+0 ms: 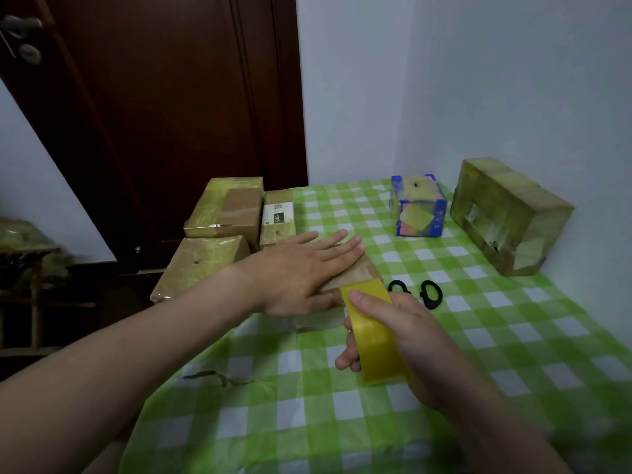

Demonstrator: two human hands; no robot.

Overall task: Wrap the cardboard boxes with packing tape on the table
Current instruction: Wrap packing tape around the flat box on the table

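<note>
A small cardboard box (359, 273) lies near the middle of the green checked table (478, 336), mostly covered by my left hand (301, 271), which presses flat on its top with straight fingers. My right hand (403, 333) grips a yellow roll of packing tape (372, 333) at the box's near right corner, thumb over the top of the roll. Whether tape runs from the roll onto the box is hidden.
Black-handled scissors (424, 292) lie just right of the box. A blue taped box (418, 206) and a large taped box (506, 213) stand at the back right by the wall. Several taped boxes (225, 213) are stacked off the table's left edge by a brown door.
</note>
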